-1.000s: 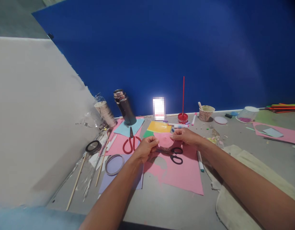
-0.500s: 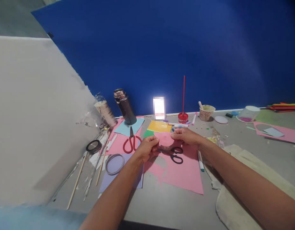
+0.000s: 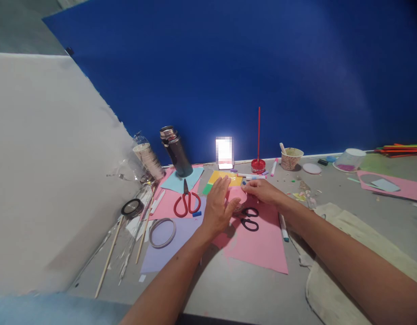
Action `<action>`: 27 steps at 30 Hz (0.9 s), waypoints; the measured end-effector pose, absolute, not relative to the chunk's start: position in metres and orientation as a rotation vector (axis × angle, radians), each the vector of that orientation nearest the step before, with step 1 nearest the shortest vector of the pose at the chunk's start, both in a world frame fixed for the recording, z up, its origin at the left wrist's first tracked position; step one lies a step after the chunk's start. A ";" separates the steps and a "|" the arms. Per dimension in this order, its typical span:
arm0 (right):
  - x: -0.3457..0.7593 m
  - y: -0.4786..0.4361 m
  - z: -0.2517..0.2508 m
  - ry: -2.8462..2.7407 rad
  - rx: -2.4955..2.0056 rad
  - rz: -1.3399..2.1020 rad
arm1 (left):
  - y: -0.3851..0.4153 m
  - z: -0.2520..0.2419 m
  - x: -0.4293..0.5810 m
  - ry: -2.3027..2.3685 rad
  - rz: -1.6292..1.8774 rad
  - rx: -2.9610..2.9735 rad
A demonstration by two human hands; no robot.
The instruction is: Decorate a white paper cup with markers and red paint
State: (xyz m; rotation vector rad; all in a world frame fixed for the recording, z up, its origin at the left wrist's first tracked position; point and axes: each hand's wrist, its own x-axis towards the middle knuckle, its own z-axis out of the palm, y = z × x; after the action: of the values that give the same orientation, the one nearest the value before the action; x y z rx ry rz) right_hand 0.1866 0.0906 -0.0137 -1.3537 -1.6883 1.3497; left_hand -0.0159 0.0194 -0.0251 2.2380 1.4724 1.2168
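A round pink paper disc [image 3: 238, 195] sits on top of a low round piece with a patterned side, mostly hidden by my hands. Fingers stretched out, my left hand [image 3: 221, 205] lies over the disc's left part, its thumb reaching across the near edge. At the disc's right edge my right hand [image 3: 259, 191] pinches the rim between thumb and fingers. Just below it, black-handled scissors [image 3: 250, 219] rest on a pink paper sheet [image 3: 262, 248]. Red-handled scissors [image 3: 187, 203] lie left of my left hand, close to a small blue cap [image 3: 196, 214].
At the back stand a dark flask [image 3: 178, 153], a lit phone [image 3: 224, 153], a red stick in a red base [image 3: 258, 166] and a patterned paper cup [image 3: 291, 159]. A tape roll [image 3: 132, 207], a grey ring [image 3: 162, 233] and wooden sticks [image 3: 108, 257] lie left; a pale cloth [image 3: 344, 253] lies right.
My left hand has let go of the disc's left edge and spread its fingers flat over it. The right hand keeps its pinch at the right edge.
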 end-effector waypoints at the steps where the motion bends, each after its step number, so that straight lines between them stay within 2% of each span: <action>1: 0.187 0.091 -0.014 -1.696 -1.354 1.337 | 0.021 -0.027 -0.014 1.455 1.181 2.283; 9: 0.189 0.089 -0.008 -1.745 -1.348 1.242 | 0.032 -0.037 -0.011 1.438 1.119 2.356; 27: 0.186 0.082 -0.001 -1.759 -1.310 1.295 | 0.033 -0.031 -0.011 1.376 1.109 2.419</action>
State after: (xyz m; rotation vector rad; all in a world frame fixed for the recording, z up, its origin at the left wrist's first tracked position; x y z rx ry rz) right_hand 0.1858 0.0820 -0.0014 -1.3098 -1.7592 1.2946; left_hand -0.0113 0.0332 -0.0307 2.4185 1.3758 1.1095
